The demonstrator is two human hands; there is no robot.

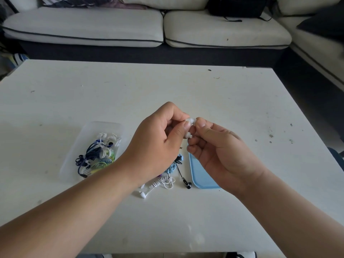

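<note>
Both hands meet above the middle of the scuffed white bench (204, 90). The left hand (160, 138) pinches a small white plastic earbud (191, 120) between thumb and forefinger, with its other fingers curled into the palm. The right hand (219, 151) pinches the same earbud from the other side with its thumb and forefinger tips, its remaining fingers bent loosely below. The earbud is held in the air between the two sets of fingertips, clear of the bench. Just under it a second white earbud (188, 135) shows in the gap between the hands, touching the right hand's curled fingers. I cannot tell which fingers hold it.

On the bench to the left lies a clear frosted plastic tray (104, 125) holding a tangle of dark blue, white and green earphone cords (96, 151). Under the right hand a light blue plastic lid (200, 175) lies flat, partly hidden by the wrist. Between tray and lid, loose on the bench and partly covered by the left wrist, are a coiled white earphone cord (162, 183), a pale blue earphone cord (172, 167) and a black earbud (187, 185) on a thin black wire, just beside the lid's edge.

Beyond the bench stands a cream sofa (83, 27) with dark piping, and a black bag (236, 6) rests on its seat.
</note>
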